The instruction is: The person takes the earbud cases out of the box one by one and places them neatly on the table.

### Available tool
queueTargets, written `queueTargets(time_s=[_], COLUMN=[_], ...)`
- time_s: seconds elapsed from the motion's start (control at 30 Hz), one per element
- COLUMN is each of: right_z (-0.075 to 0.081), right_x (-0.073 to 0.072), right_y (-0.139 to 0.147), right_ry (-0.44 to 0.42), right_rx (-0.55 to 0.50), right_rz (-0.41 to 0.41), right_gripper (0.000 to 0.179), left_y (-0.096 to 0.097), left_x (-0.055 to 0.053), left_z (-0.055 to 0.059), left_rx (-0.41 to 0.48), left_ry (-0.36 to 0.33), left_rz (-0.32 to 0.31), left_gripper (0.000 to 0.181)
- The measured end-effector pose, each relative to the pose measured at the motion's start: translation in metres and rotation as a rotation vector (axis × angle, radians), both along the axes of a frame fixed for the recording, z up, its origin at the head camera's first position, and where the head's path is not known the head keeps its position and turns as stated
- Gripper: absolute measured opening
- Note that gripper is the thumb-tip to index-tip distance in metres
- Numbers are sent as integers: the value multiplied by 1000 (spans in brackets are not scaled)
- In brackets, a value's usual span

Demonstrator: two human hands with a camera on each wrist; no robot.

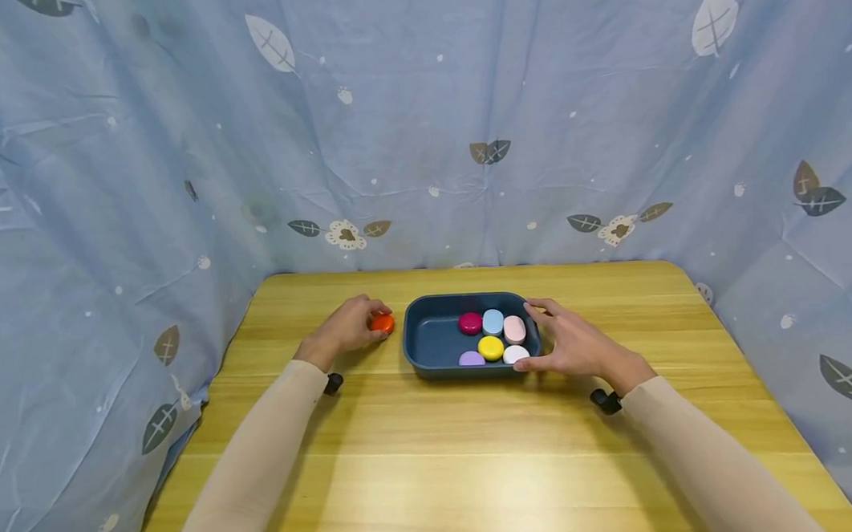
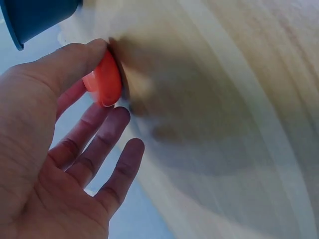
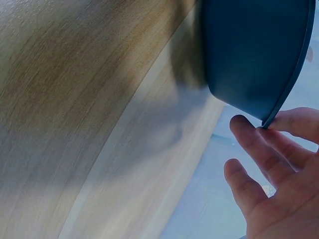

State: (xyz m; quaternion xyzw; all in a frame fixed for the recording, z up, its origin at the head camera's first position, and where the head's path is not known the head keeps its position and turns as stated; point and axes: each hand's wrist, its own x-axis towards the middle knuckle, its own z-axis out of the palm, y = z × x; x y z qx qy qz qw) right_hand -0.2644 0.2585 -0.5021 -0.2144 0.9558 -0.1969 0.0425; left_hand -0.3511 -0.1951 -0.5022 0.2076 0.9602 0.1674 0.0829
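In the head view, my left hand (image 1: 349,325) is on the table left of a dark blue rectangular bin (image 1: 439,371). Its thumb and forefinger pinch a glossy orange-red rounded disc (image 1: 382,324); the left wrist view shows this disc (image 2: 105,79) on edge, the other fingers spread loosely. At the bin's right end, my right hand (image 1: 571,343) grips the rim, thumb at the front and forefinger at the back. Inside lie small rounded pieces: crimson (image 1: 470,322), light blue (image 1: 492,322), pink (image 1: 514,330), yellow (image 1: 490,348), white (image 1: 516,354) and purple (image 1: 471,358).
The wooden table (image 1: 480,464) runs back to a blue patterned curtain (image 1: 426,137), which also hangs along both sides. A black wrist-camera piece shows below each wrist. Pieces are gathered in the bin's middle and right part.
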Motion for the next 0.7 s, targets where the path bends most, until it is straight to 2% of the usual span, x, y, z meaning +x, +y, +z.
queueTargets(time_s=[0.17, 0.37, 0.53, 0.7], right_z=[2, 1, 1, 1], right_x=[-1, -1, 0, -1], right_y=[0, -1, 0, 0], right_ry=[1, 11, 1, -14], right_rx=[-3, 4, -3, -1], right_rz=[-1, 1, -4, 0], right_gripper=[130, 129, 128, 128], left_y=[-2, 1, 14, 37], left_x=[0, 4, 7, 12], left_z=[1, 15, 30, 44], left_rx=[9, 54, 61, 49], left_ry=[-2, 42, 104, 140], left_rz=[25, 44, -7, -81], left_gripper=[56, 60, 60, 60])
